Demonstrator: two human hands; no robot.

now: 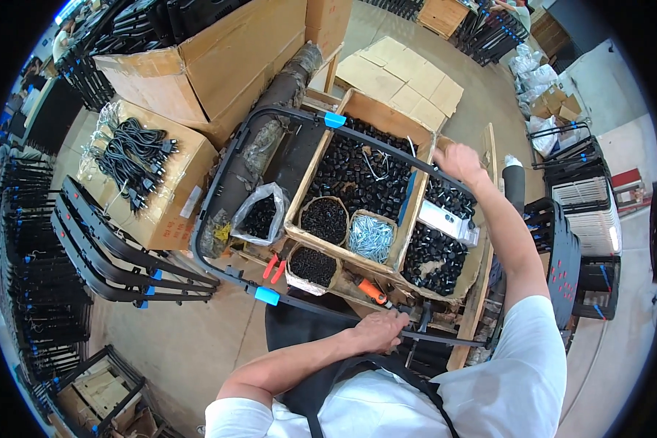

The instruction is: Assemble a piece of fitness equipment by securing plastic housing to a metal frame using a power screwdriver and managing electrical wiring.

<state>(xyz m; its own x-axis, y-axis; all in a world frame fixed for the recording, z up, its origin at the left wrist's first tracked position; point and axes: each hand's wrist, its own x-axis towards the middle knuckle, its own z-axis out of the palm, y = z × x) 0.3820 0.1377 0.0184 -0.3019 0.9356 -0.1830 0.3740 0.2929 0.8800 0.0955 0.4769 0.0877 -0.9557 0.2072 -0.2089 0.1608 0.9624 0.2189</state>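
A black tubular frame (306, 301) with blue clips (334, 120) lies across a wooden parts tray (325, 155). My left hand (378, 332) is closed around the frame's near bar, beside an orange-handled tool (371, 290). At the tray's far right edge, my right hand (460, 162) has its fingers curled next to the frame's far bar; whatever they hold is hidden. Black plastic caps (365, 171) fill the tray's main part. Silver screws (371, 238) and small black pieces (323, 220) sit in boxes at its near end. A white metal piece (445, 223) rests on more black caps to the right.
Red-handled pliers (274, 269) and a plastic bag of black parts (260, 213) lie left of the tray. Black power cords (135, 155) rest on a carton farther left. Stacked black frames (117, 248) stand at left, backrest-like panels (558, 255) at right. Other people work at the back.
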